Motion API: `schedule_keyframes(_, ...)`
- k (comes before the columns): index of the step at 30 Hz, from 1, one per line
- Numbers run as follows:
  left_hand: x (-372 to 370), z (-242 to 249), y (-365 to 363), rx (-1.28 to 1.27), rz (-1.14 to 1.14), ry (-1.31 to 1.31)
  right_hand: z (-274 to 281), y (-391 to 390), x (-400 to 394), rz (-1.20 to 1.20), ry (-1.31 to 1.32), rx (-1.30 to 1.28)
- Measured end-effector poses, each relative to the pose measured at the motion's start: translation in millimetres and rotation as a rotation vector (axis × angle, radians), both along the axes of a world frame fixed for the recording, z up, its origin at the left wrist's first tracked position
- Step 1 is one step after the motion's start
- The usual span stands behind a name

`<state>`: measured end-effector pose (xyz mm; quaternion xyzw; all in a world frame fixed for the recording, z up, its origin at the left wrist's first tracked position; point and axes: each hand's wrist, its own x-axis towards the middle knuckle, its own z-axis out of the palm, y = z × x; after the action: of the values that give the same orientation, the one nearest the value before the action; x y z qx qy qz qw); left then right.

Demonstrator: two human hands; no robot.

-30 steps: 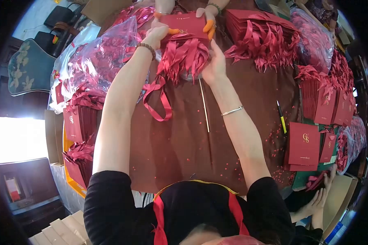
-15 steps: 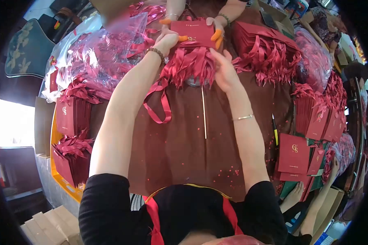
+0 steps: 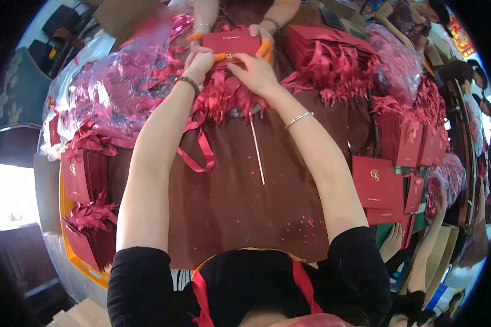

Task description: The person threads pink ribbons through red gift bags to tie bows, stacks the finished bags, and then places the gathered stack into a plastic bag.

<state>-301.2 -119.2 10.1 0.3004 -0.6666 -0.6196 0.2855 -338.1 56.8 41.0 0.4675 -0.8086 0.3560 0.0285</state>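
Note:
A red paper bag with gold print lies at the far side of the table, red ribbons spilling from its near edge. My left hand is closed on the bag's left near corner, an orange cover on one finger. My right hand reaches over the near edge by the gold logo, thumb and fingers apart; what its fingertips touch is hard to see. Across from me, another person's hands, also with orange finger covers, hold the bag's far sides.
Stacked red bags with ribbons stand back right. Plastic-wrapped ribbons lie left, above an orange crate of bags. A thin white stick lies mid-table. At right are flat red bags, a dark pen and another person's hand.
My right hand has moved left and inward, from beside the ribbons to the bag's near edge. My left hand stays at the bag's corner. The whole view has shifted slightly.

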Motion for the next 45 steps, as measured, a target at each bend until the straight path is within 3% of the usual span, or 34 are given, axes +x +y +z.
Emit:
schedule_keyframes(1,-2.7,-0.5,-3.1,-0.006,-0.020,0.015,-9.9,0.1,-10.1,0.066,-0.073,-0.087)
schedule_keyframes(3,-8.2,-11.7,-16.6,0.141,-0.144,-0.050,-4.3,14.2,-20.7,0.180,-0.482,-0.382)
schedule_keyframes(4,-12.5,-17.9,-24.9,0.211,-0.207,-0.088,17.1,31.5,-27.1,-0.030,-0.055,-0.340)
schedule_keyframes(5,-16.9,-26.9,-33.8,0.283,-0.236,-0.057,38.6,48.2,-32.5,-0.051,-0.084,-0.397)
schedule_keyframes(6,-21.2,-36.5,-43.3,0.358,-0.260,-0.028,30.5,53.0,-71.5,-0.165,0.377,-0.453)
schedule_keyframes(7,-25.7,-43.3,-53.4,0.180,-0.311,-0.175,39.4,66.3,-95.7,-0.259,0.468,-0.431)
schedule_keyframes(9,-13.6,-18.2,-35.8,0.190,-0.282,-0.207,51.0,90.9,-126.3,-0.529,0.445,-0.193)
schedule_keyframes(10,-2.4,-1.2,-24.1,0.202,-0.247,-0.239,52.6,102.1,-140.5,-0.560,0.247,-0.039)
schedule_keyframes(12,4.4,10.3,-18.2,0.256,-0.268,-0.161,36.3,116.6,-169.1,-0.627,0.113,0.247)
schedule_keyframes(14,0.9,-1.1,-34.7,0.335,-0.262,-0.094,5.6,131.5,-185.2,-0.498,-0.110,0.176)
schedule_keyframes(15,20.5,17.2,-10.3,0.043,-0.292,-0.091,-10.9,137.9,-192.3,-0.416,-0.071,0.125)
schedule_keyframes(17,40.6,66.8,73.3,-0.732,0.121,-0.145,-27.9,139.8,-190.4,-0.443,-0.010,0.031)
schedule_keyframes(19,12.1,55.0,112.6,-0.889,0.066,0.274,-36.7,139.2,-190.5,-0.431,0.062,-0.003)
schedule_keyframes(20,0.7,58.5,131.5,-1.001,-0.002,0.130,-41.2,139.6,-190.1,-0.449,0.040,-0.027)
schedule_keyframes(22,-58.0,38.9,151.3,-0.469,-0.286,-0.052,-50.0,144.2,-187.0,-0.388,0.019,-0.042)
schedule_keyframes(23,-65.3,54.4,162.1,-0.040,-0.480,-0.108,-56.5,144.9,-189.7,-0.386,-0.004,-0.052)
schedule_keyframes(25,-109.5,43.6,172.1,0.397,-0.496,-0.231,-57.5,145.8,-192.1,-0.350,-0.057,-0.039)
schedule_keyframes(29,-156.6,7.9,167.5,0.386,-0.330,-0.113,-40.8,144.4,-177.0,-0.418,-0.128,0.052)
schedule_keyframes(31,-195.2,-28.1,151.0,0.470,-0.380,-0.083,-42.5,144.8,-178.2,-0.410,-0.140,0.022)
schedule_keyframes(32,-195.7,-20.7,159.9,0.452,-0.243,-0.110,-40.2,146.2,-178.4,-0.411,-0.145,0.021)
schedule_keyframes(35,-206.0,-35.2,145.1,0.664,-0.269,-0.002,-30.6,149.0,-175.5,-0.418,-0.200,-0.002)
schedule_keyframes(37,-185.2,-12.5,151.2,0.872,-0.469,0.114,-24.6,151.8,-177.0,-0.411,-0.286,-0.083)
schedule_keyframes(40,-180.0,0.4,161.0,0.860,-0.488,0.096,-39.1,153.4,-196.9,-0.336,-0.349,-0.144)
schedule_keyframes(43,-196.9,-23.6,159.8,0.834,-0.487,0.131,1.2,164.9,-176.1,-0.390,-0.566,-0.145)
schedule_keyframes(45,-183.8,-3.9,175.3,0.619,-0.380,0.064,7.0,169.7,-180.0,-0.360,-0.747,-0.236)
